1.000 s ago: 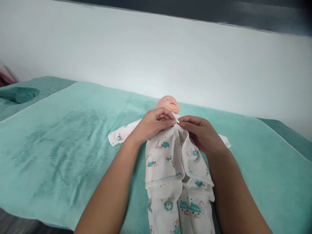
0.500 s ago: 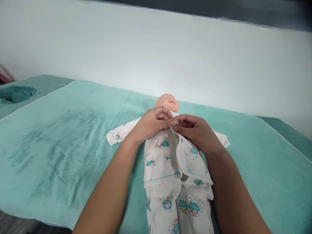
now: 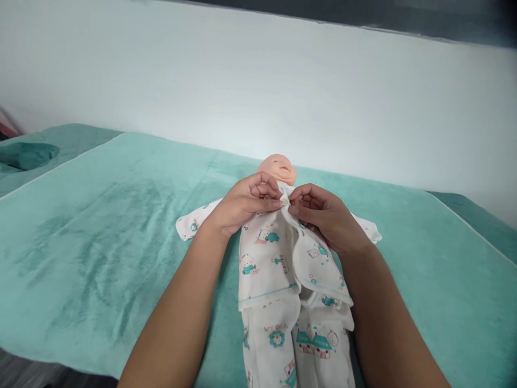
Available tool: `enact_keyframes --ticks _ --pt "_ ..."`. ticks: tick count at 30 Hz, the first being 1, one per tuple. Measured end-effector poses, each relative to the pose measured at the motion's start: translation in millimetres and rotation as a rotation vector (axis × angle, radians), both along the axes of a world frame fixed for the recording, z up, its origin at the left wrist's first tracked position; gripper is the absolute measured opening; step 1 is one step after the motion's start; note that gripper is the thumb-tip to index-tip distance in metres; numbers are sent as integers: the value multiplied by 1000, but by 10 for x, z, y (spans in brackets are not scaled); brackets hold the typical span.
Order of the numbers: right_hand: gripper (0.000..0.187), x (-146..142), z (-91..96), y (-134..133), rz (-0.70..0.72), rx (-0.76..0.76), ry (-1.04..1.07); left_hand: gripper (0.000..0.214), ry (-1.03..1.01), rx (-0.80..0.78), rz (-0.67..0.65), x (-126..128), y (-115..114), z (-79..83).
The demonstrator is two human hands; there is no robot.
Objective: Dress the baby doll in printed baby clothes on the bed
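The doll (image 3: 278,167) lies on its back in the middle of a green towel (image 3: 100,226), just in front of the person. Its head is at the far end, toward the white wall, and its legs come toward the camera, so its long axis runs almost straight away from the person. The two sleeves are spread out to the left and right. It wears a white printed shirt (image 3: 266,258) and matching trousers (image 3: 278,345). Both hands are at the collar, just below the chin. The left hand (image 3: 242,205) is closed in a pinch on one front edge of the shirt, and the right hand (image 3: 329,218) is closed in a pinch on the other edge, which overlaps it. A small white snap (image 3: 285,201) shows between their fingertips. Lower down, the front flap hangs loose and a little open. The shirt looks thin, soft and very light; I think it will fold and slide easily, so it is best held at the hemmed edge close to the snap. The head looks like smooth hard plastic. A darker green cloth (image 3: 26,155) lies far to the left.
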State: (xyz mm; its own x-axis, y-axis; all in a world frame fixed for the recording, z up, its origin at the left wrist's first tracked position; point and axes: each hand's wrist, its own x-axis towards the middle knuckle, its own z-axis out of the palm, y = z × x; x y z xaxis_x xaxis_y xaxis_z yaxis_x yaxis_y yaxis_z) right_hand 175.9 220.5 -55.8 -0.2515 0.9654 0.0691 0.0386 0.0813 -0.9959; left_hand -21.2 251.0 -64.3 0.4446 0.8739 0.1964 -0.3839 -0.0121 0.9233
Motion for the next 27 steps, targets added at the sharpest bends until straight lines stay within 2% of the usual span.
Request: enact_keyframes --ticks 4,7,10,13,15,17,20,24,27 --pt "27 4 -23 2 2 20 -20 29 -8 2 8 8 10 -14" --pt "24 47 44 -67 -26 65 -90 25 135 48 60 -12 -56 46" --pt "33 83 202 -223 -55 136 -283 21 320 111 124 -46 -139 137" --pt "39 51 347 -393 21 118 -581 19 452 180 116 -68 -179 214" --pt "37 8 386 -462 59 100 -736 19 515 228 87 -70 -186 234" --pt "34 -11 380 -481 62 101 -795 19 562 272 75 -62 -208 213" --pt "27 45 331 -443 111 81 -716 22 610 336 150 -32 -339 101" --pt "20 165 233 -371 199 55 -505 14 662 434 370 47 -670 -74" --pt "20 192 139 -363 196 51 -399 8 716 440 450 128 -885 -102"
